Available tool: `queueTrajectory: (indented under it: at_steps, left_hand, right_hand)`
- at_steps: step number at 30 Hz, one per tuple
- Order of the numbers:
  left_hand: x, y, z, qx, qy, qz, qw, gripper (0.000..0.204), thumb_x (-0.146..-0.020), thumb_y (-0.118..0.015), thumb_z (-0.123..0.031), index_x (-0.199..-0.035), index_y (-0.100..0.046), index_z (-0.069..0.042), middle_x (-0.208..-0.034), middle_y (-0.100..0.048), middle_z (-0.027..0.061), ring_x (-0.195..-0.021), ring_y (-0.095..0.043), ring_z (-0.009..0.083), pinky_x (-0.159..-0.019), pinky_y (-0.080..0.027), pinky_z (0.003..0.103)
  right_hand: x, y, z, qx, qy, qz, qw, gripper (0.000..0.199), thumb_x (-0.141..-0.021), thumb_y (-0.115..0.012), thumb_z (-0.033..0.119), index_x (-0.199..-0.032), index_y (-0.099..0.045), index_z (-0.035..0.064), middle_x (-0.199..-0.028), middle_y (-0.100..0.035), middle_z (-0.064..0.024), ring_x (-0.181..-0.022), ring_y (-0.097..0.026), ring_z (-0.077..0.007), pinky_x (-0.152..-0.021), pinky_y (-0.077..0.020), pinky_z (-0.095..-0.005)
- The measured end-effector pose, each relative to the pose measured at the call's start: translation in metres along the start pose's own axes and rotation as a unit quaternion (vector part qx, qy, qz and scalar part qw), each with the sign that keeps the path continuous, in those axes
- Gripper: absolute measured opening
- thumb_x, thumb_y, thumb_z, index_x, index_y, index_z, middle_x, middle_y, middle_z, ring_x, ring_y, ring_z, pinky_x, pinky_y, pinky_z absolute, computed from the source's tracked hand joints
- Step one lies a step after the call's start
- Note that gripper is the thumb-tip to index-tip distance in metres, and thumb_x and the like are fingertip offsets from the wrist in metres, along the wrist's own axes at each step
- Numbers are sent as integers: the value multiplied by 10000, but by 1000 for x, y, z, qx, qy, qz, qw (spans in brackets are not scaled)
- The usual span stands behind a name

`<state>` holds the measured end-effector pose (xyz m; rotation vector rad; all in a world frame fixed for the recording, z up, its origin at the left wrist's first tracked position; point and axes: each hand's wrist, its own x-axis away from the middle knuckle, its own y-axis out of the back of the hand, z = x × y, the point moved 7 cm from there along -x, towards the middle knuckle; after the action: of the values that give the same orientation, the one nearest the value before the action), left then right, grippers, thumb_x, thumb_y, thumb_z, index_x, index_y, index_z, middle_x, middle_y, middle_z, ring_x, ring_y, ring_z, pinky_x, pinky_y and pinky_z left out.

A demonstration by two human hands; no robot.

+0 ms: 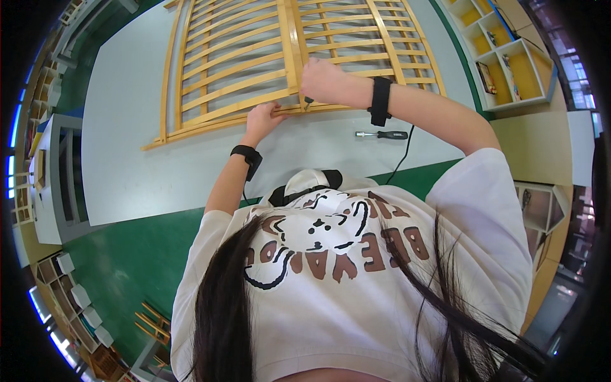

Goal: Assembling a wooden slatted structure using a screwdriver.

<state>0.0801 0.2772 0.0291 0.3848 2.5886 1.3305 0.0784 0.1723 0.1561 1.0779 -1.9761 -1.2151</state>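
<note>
A slatted wooden frame (pixel 291 44) of pale yellow wood lies on the white table, its near rail towards me. My left hand (pixel 261 122) is closed on that near rail, thumb and fingers pinching the wood left of the middle post. Just to its right, my right hand (pixel 324 83) is a fist over the foot of the middle post. A dark green tool (pixel 309 100) sticks out below this fist, its end at the rail; most of it is hidden in the hand. Nearer me lies a nut driver (pixel 389 135) with a black handle and metal shaft.
The white table (pixel 127 172) extends left of the frame. A black cable (pixel 403 159) runs over the table's near edge by the nut driver. Shelves with yellow backs (pixel 509 70) stand at the right. A wooden stool (pixel 153 321) is on the green floor at lower left.
</note>
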Motion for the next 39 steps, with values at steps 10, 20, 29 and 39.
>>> queueTrajectory:
  at_steps: [10,20,29,39]
  left_hand:
    - [20,17,48,-38,58,-37,997,366,-649,-663,-387,-897,-611,-121,-745,-608,89,-728,-575,256,-610,-454,356]
    - [24,38,52,-47,125,-23,991,437,-601,-682,-444,-870,-643,-101,-798,-617,97,-767,-581,255,-632,-458,341]
    - [29,34,55,-40,135,-65,988,403,-611,-679,-413,-888,-636,-123,-825,-621,84,-800,-574,265,-660,-454,351]
    - [30,30,51,-66,114,-79,988,375,-636,-664,-380,-886,-615,-105,-782,-614,105,-763,-574,274,-626,-448,366]
  right_hand:
    - [2,-4,-4,-43,14,-5,999,169,-615,-625,215,-588,-599,50,-621,-523,-100,-633,-525,-227,-507,-409,-305]
    - [13,26,10,-31,33,-90,995,138,-557,-569,113,-624,-595,-5,-734,-467,-106,-770,-433,-235,-635,-362,-293]
    - [3,16,14,-22,-52,-46,997,167,-567,-565,124,-677,-612,8,-753,-441,-111,-792,-399,-231,-648,-334,-307]
    - [-9,16,22,106,-114,21,988,237,-607,-563,195,-749,-610,10,-763,-450,-116,-794,-386,-241,-683,-333,-349]
